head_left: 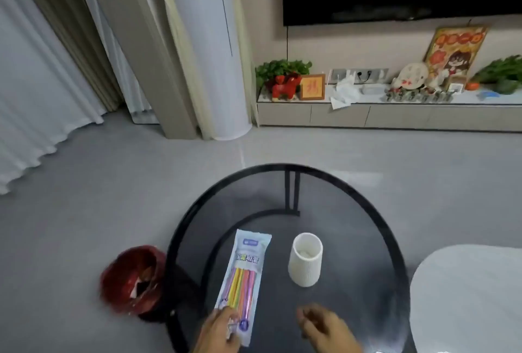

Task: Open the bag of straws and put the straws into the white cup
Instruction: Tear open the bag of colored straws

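Round dark glass table (353,211) — bag of straws (244,276) lies flat on it, sealed, coloured straws showing through. White cup (305,261) upright just right of the bag, apart from it. Left hand (219,330) touches the bag's near end; grip blurred. Right hand (324,326) hovers loosely curled, holding nothing. Red bin (132,276) on floor, left of table.

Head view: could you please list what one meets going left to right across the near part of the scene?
Red bin → bag of straws → white cup → white tabletop.
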